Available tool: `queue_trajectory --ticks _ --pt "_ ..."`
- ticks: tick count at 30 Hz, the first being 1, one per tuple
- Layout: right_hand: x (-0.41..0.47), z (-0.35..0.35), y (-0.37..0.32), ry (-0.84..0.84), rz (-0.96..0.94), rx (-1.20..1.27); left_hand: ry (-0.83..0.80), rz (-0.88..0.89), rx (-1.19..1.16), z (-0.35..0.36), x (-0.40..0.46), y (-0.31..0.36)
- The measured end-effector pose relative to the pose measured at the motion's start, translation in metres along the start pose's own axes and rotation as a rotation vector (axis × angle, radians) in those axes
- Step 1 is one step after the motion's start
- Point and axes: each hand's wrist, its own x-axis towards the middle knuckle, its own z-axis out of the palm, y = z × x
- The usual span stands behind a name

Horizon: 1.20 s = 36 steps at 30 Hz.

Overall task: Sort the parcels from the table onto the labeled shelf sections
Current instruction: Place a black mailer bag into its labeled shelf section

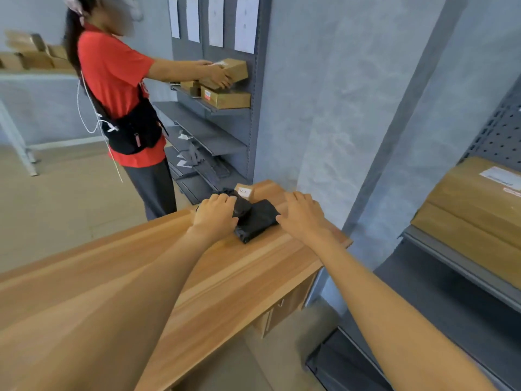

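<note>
Black plastic-wrapped parcels [258, 220] lie at the far end of the wooden table [141, 263]. My left hand [215, 214] rests on the left black parcel with fingers curled over its far edge. My right hand [303, 214] lies beside the right parcel, fingers spread and relaxed, thumb touching its edge. A small cardboard box [244, 192] with a white label sits just behind the black parcels. A grey shelf [462, 266] stands at my right with a large cardboard parcel [473, 213] on it.
A person in a red shirt [118, 88] stands at the left, placing a cardboard box [234, 70] on a far grey shelf unit [214, 131] that holds other boxes. More boxes [31, 52] sit on a distant table. White paper labels [217, 21] hang above.
</note>
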Motion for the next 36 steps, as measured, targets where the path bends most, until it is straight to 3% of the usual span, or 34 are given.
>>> queue_trajectory --ticks 14,36 --pt "0.075 0.093 -0.046 -0.072 -0.113 -0.089 -0.127 -0.079 0.025 0.075 0.030 -0.097" --pt "0.226 0.244 -0.017 -0.308 -0.371 -0.103 -0.411 -0.387 -0.008 0.190 0.121 -0.136"
